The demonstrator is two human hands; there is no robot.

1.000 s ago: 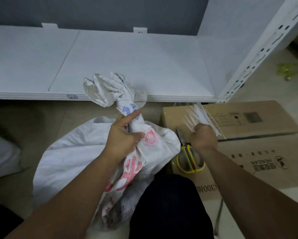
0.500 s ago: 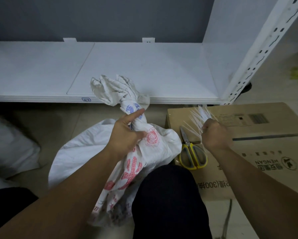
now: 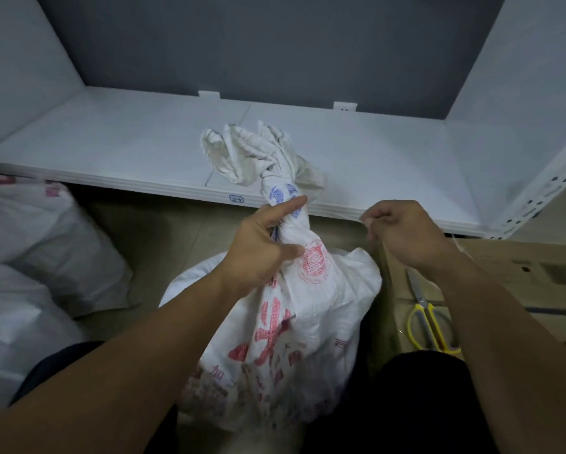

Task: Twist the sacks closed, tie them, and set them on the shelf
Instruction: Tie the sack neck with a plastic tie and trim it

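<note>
A white woven sack (image 3: 311,309) with red and blue print stands on the floor between my knees. Its neck is twisted tight and its crumpled mouth (image 3: 258,152) leans over the shelf's front edge. My left hand (image 3: 262,250) grips the twisted neck, thumb stretched along it. My right hand (image 3: 402,231) is just right of the neck, fingers curled, pinching a thin white string (image 3: 461,249) that trails back over my wrist. The white shelf (image 3: 373,158) lies low right in front of me.
A cardboard box (image 3: 530,280) lies flat at the right with yellow-handled scissors (image 3: 429,319) on it. More white sacks (image 3: 39,244) are piled at the left. The shelf's perforated upright (image 3: 543,188) rises at the right.
My right hand left the bundle of white strings on the box and came up left beside the sack's neck, holding one string. My view tilted up toward the shelf. My left hand kept its grip.
</note>
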